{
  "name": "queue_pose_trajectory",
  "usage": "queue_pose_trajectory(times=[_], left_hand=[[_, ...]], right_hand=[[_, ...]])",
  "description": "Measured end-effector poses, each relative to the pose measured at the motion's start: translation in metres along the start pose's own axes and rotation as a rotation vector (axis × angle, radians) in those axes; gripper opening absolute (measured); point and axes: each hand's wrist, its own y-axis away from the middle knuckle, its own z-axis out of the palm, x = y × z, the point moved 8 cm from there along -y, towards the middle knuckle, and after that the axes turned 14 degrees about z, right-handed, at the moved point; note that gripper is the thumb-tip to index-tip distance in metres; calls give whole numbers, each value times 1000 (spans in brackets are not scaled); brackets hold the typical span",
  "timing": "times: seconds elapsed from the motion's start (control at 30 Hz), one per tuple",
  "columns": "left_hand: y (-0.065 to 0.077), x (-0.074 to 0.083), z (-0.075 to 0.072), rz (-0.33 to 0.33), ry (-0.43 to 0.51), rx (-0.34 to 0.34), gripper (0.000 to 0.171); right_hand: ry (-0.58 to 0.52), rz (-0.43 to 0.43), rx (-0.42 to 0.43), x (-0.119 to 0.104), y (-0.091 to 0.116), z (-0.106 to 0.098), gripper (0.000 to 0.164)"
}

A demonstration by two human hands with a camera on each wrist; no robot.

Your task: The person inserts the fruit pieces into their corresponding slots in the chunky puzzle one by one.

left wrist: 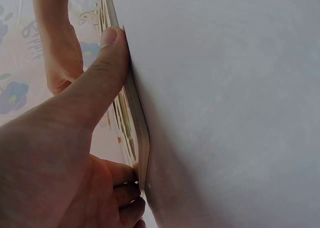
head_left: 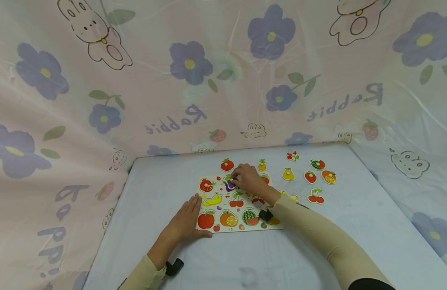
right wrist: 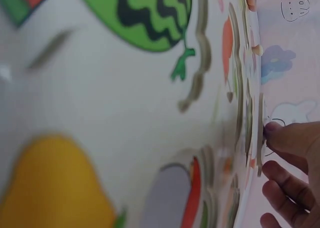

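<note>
A white fruit puzzle board (head_left: 252, 229) lies on the table, with its fruit pictures facing up. My left hand (head_left: 185, 219) rests at its near left corner, fingers stretched along the left side and thumb (left wrist: 107, 50) against the near edge. Over the board's far part, my right hand (head_left: 249, 179) pinches a purple fruit puzzle piece (head_left: 229, 185) between thumb and fingertips. From the right wrist, that piece (right wrist: 260, 138) shows edge-on at the thumb tip. Close to the left hand are the banana (head_left: 212, 200) and the red apple (head_left: 205, 220) on the board.
Loose pieces lie right of the board, among them a pear (head_left: 288, 174), a strawberry (head_left: 310, 177), an orange (head_left: 329, 177), a watermelon (head_left: 318, 164) and cherries (head_left: 315, 196). A tomato-like piece (head_left: 227, 164) and a pineapple (head_left: 261, 164) lie beyond it. Patterned cloth (head_left: 223, 92) hangs behind the table.
</note>
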Motion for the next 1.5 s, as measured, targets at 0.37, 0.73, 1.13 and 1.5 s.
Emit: queue_pose_trajectory(times=[0.37,0.73,1.13,1.5], left_hand=[[0,0,0,14,6,9,131],[0,0,0,6,4,5,130],[1,-1,0,8,7,11,130],[0,-1,0,5,9,19,131]], right_hand=[[47,-12,2,-6,0,4,13],[56,28,-45,-8,-3,8,15],[61,36,-51,-9,-4,11,16],[67,30,-47,-10,-4,10,16]])
